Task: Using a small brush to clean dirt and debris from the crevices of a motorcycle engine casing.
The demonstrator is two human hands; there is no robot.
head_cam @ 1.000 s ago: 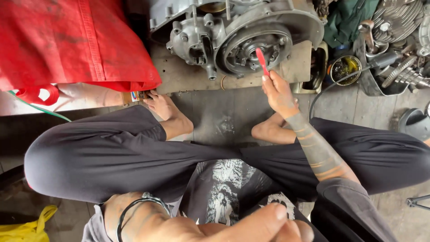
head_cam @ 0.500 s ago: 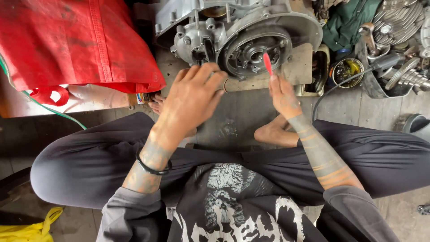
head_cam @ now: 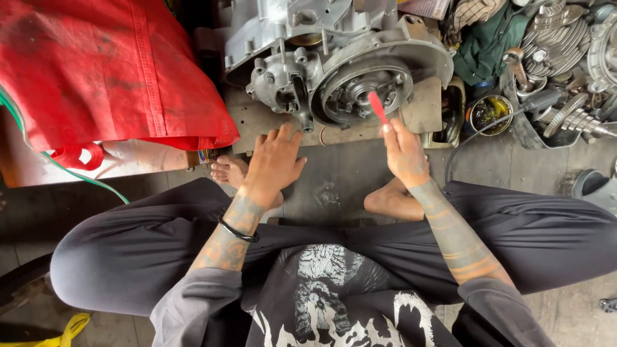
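The right hand (head_cam: 403,151) holds a thin red stick-like tool with a flat tip (head_cam: 377,106). Its grip is pinched shut on the low end of the tool. The tool's long line runs up and a little to the left, away from the person. Its tip points into the round open side of the big grey metal engine block (head_cam: 334,58) and sits over the small parts in the middle of that round opening (head_cam: 363,93). I cannot tell if the tip touches them.

The engine sits on a flat brown board (head_cam: 270,119) on the floor, at the board's far edge.

The left hand (head_cam: 273,160) holds nothing. Its fingers are spread apart and lie at the near edge of the board, just below the engine. The right hand is nearer to the round opening than the left hand.

A red cloth (head_cam: 96,71) lies well off to the left.
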